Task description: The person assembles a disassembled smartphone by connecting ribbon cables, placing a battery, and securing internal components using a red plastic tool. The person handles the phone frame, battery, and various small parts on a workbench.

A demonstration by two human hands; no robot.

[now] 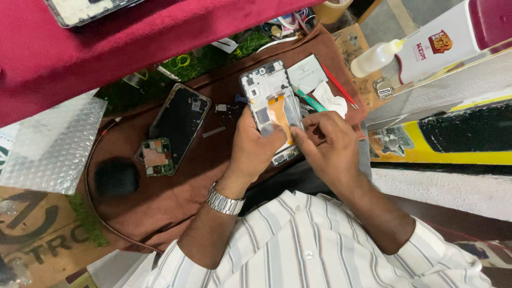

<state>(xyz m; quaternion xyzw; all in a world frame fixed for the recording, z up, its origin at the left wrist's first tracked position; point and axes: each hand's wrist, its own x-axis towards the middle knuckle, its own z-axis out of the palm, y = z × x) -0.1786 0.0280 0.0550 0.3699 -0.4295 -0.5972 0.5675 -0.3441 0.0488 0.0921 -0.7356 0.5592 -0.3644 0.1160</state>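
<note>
My left hand (252, 152) grips an opened phone frame (269, 101) from below, with its silver inner side and an orange flex strip facing up. My right hand (326, 146) pinches the frame's lower right edge with thumb and fingertips. A metal watch sits on my left wrist. The phone is held over a brown cloth (160, 197).
A second opened phone body (180, 121) with a small circuit board (156, 156) lies on the cloth to the left. Teal tweezers (309, 100), a red tool (339, 85), white paper, a squeeze bottle (376, 57), bubble wrap (50, 144) and a red cloth (106, 42) surround the work spot.
</note>
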